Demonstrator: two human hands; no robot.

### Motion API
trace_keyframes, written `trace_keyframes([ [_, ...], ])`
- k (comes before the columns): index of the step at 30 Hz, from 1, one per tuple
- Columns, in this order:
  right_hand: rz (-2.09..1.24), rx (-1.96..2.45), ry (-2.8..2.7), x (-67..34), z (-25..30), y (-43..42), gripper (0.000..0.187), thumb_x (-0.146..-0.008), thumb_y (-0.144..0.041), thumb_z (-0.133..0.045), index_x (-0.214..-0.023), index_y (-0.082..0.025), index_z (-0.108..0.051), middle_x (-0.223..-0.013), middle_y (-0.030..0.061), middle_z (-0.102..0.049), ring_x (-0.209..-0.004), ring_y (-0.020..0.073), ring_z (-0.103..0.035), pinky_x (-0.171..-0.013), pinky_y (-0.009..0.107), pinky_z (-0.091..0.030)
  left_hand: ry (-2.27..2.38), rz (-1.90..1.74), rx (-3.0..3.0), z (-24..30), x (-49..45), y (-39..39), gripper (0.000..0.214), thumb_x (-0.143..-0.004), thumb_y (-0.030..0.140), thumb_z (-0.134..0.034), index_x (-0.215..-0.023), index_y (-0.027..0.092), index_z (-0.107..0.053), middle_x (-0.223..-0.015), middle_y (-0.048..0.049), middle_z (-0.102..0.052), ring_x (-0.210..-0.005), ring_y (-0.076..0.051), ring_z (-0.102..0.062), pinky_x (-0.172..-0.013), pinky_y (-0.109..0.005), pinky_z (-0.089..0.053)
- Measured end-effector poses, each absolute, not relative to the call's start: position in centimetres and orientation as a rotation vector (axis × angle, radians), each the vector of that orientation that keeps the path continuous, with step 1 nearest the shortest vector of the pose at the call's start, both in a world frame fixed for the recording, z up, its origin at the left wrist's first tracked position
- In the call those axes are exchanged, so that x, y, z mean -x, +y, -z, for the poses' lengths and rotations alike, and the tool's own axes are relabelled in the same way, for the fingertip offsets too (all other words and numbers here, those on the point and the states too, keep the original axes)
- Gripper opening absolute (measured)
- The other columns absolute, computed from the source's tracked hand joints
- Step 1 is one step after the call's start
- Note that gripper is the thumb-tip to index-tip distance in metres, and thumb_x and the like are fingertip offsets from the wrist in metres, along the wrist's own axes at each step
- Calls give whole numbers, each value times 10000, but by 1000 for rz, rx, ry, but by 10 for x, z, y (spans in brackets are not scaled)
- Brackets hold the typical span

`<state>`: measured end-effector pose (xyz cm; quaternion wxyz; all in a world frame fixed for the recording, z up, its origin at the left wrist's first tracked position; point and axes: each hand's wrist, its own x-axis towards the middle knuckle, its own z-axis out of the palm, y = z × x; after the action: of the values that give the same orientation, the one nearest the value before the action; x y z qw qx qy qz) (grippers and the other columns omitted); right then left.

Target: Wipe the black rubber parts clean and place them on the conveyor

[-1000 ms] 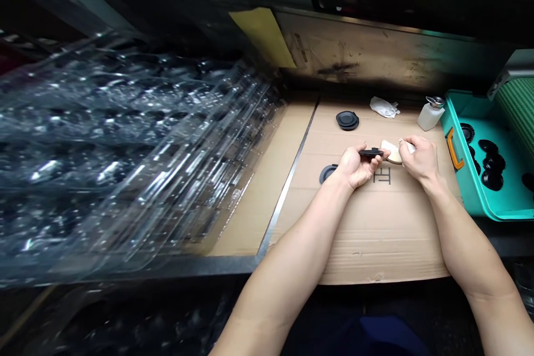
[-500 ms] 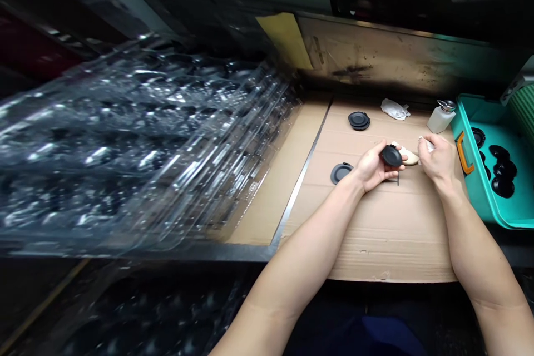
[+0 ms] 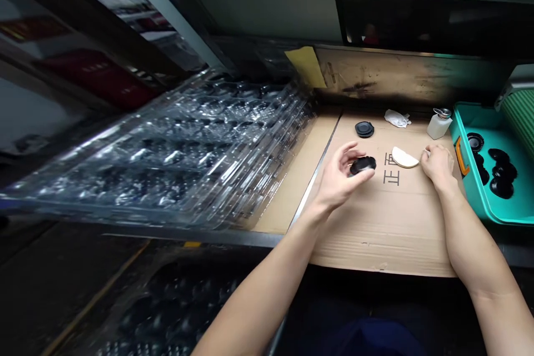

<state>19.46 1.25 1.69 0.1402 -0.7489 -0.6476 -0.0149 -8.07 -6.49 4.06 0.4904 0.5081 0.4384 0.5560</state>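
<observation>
Hands: left hand (image 3: 342, 173) lifted just above a cardboard sheet (image 3: 375, 233), closed on a black round cap (image 3: 362, 166); right hand (image 3: 437, 166) low at the sheet's right side, fingers curled inward.

Black round cap: near the middle of the sheet, held by its edge, with most of its dark top left uncovered, perhaps for a clear view of that face.

Right hand's grip: a small white tip (image 3: 426, 151) showing at the fingers, too little of it visible to tell whether pinched or merely close by.

White pad: half-moon shaped (image 3: 404, 157), flat on the sheet just left of the right hand, a narrow gap between them, probably placed there for easy reach.

Sheet markings: black printed characters (image 3: 391, 169) between the two hands, nearer the left side of the white pad.

Far edge: a second black cap (image 3: 364, 129), a crumpled white wipe (image 3: 396, 118) and a pump dispenser bottle (image 3: 439, 125), all kept beyond the working spot.

Right side: a teal plastic bin (image 3: 492, 216) with an orange handle (image 3: 460, 157), holding more black caps (image 3: 500, 188) within reach of the right hand.

Left side: stacked clear blister trays (image 3: 179, 156) on the tabletop (image 3: 187, 236), set off the cardboard, with a metal strip (image 3: 317, 183) along the sheet's left edge.
</observation>
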Motion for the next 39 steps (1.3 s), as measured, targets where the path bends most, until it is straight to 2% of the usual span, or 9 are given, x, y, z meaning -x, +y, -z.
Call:
trace_keyframes([
  [4, 73, 2141, -1847, -196, -15, 12, 356, -957, -257, -457, -1125, -138, -748, -1178, 203, -685, -1124, 357, -574, -948, 457, -427, 1277, -1474, -1511, -40, 83, -96, 988, -682, 286, -900, -1532, 243, -398, -1328, -140, -654, -1306, -274, -618, -1093, -394, -509],
  [9, 206, 1799, -1957, -180, -16, 7, 420, -990, -390, -486, -1300, -185, -680, -1427, 167, -575, -1272, 372, -450, -1035, 493, -380, 1372, -1486, -1552, -46, 72, -110, 1016, -684, 274, -902, -1548, 251, -367, -1353, -147, -652, -1348, -280, -598, -1125, -400, -495],
  [13, 22, 1636, -2265, -157, -10, 0, 501, -988, -513, -528, -1399, -244, -626, -1498, 145, -543, -1301, 376, -446, -1078, 530, -360, 1376, -1485, -1538, -52, 68, -116, 981, -680, 264, -908, -1519, 244, -400, -1388, -155, -640, -1366, -281, -582, -1130, -397, -490],
  [18, -82, 1627, -2341, -149, -2, -1, 441, -998, -413, -517, -1393, -245, -623, -1451, 134, -593, -1275, 370, -490, -1059, 512, -389, 1450, -1439, -1543, -50, 73, -121, 778, -676, 330, -912, -1367, 230, -568, -1351, -146, -674, -1306, -293, -621, -1046, -373, -537],
  [21, -96, 1642, -2297, -153, -1, 1, 399, -994, -389, -520, -1339, -241, -656, -1396, 122, -629, -1253, 361, -506, -1053, 489, -398, 1594, -1361, -1528, -35, 89, -109, 373, -893, 499, -690, -1109, 195, -688, -1093, -109, -755, -1019, -243, -724, -863, -309, -571],
  [24, -111, 1630, -2293, -155, 0, 3, 398, -991, -399, -528, -1332, -243, -660, -1376, 118, -638, -1246, 351, -510, -1058, 479, -393, 1867, -1216, -1505, -14, 107, -84, 413, -1019, 512, -443, -1003, 181, -690, -912, -89, -757, -851, -219, -718, -751, -284, -535],
  [31, -132, 1612, -2288, -157, 5, 6, 406, -993, -412, -530, -1345, -252, -655, -1384, 120, -632, -1265, 345, -493, -1064, 475, -386, 2143, -707, -1724, 8, 114, -44, 471, -1041, 441, -359, -973, 169, -739, -996, -166, -770, -983, -294, -710, -875, -354, -491],
  [35, -146, 1631, -2297, -156, 4, 5, 397, -998, -414, -530, -1337, -254, -661, -1378, 123, -633, -1269, 345, -490, -1072, 480, -381, 2287, -578, -1753, 5, 105, -44, 486, -1004, 510, -430, -1135, 166, -747, -1197, -234, -701, -1092, -369, -687, -949, -441, -488],
  [39, -170, 1611, -2304, -155, 3, 5, 399, -1001, -412, -531, -1342, -248, -659, -1383, 126, -627, -1283, 341, -480, -1079, 472, -378, 2327, -504, -1779, 1, 95, -51, 664, -982, 654, -381, -1295, 154, -688, -1345, -266, -593, -1221, -436, -619, -1015, -540, -472],
])
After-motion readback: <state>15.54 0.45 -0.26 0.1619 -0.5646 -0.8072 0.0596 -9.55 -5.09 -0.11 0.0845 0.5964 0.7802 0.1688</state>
